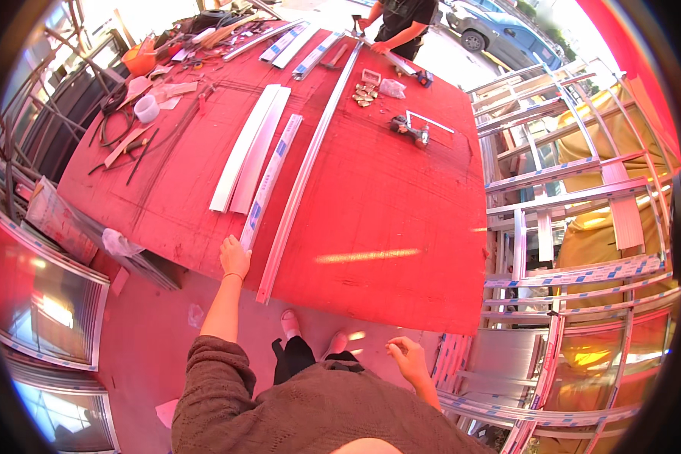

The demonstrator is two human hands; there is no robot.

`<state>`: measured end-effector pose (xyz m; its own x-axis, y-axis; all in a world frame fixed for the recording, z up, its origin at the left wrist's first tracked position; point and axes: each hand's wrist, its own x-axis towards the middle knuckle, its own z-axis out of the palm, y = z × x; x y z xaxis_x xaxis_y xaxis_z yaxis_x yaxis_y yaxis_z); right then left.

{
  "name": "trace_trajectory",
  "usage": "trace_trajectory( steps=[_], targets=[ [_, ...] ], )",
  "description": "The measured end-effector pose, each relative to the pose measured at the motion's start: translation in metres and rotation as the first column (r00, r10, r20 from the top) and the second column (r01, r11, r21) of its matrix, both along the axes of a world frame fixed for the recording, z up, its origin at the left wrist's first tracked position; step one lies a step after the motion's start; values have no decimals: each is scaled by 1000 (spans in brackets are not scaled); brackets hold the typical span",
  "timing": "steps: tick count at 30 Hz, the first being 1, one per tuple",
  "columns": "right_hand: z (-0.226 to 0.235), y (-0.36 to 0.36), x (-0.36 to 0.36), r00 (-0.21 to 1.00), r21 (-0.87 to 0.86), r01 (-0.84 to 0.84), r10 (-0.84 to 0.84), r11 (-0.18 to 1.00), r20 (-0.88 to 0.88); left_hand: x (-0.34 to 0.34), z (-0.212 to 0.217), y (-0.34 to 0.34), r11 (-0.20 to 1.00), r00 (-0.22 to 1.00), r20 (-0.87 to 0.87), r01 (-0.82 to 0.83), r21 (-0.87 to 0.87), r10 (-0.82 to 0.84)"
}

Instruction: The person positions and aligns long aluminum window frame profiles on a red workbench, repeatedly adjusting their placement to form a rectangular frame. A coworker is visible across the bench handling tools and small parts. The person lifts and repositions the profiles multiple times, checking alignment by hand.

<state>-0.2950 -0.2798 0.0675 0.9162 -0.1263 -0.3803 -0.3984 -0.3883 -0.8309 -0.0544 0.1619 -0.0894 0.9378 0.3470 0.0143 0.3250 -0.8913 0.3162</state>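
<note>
Head view: L hand (235, 257) is at the near end of a printed strip (272, 178), w/ fingers bent over or beside it; can't tell if it's actually gripping. The strip lies lengthwise on the red table (393, 204), its near end close to the table's front edge, L of ctr. R hand (407, 357) hangs off the table, low & R of the body, fingers loosely curled w/ a narrow gap btwn thumb & forefinger, nothing visible in it.

Just L of the printed strip: a pinkish strip (262, 155), then a white strip (244, 147), side by side. To its R, a long metal bar (304, 180) runs approx. the full depth of the table, near end at the front edge. A co-worker (405, 19) stands at the far edge, hands near the bar's far end.

R of the bar, toward the back: brass-coloured pieces (365, 95), a clear bag (393, 88) & a power tool (410, 131). Back L: a hammer (335, 57) & a white roll (146, 108). Metal frames (567, 198) stand along the R side.
</note>
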Motion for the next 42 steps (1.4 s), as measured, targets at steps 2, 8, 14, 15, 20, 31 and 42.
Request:
trace_trajectory(
  steps=[2, 8, 14, 15, 20, 31, 42],
  targets=[
    [0, -1, -12, 999, -20, 32, -32, 999, -35, 11, -6, -3, 1000, 998, -64, -17, 11, 17],
    [1, -14, -42, 996, -44, 73, -75, 996, -41, 32, -19, -13, 994, 997, -34, -65, 84, 68],
    [-4, -36, -70, 986, -10, 161, -161, 987, 42, 27, -24, 3, 956, 983, -7, -182, -231, 185],
    [-6, -38, -74, 985, -5, 166, -166, 986, 39, 16, -22, 6, 949, 986, -1, -161, -272, 167],
    [-18, -42, -79, 982, 84, 172, -178, 981, 62, -78, 9, 4, 886, 975, 213, 45, -461, 62],
    [-4, -37, -2, 944, 595, 67, -244, 801, 221, -233, 138, -101, 614, 887, 184, 431, -662, -424],
    [119, -41, 8, 690, 900, -111, -619, 421, 375, -225, 170, -166, 245, 572, 365, 725, -643, -734]
  ],
)
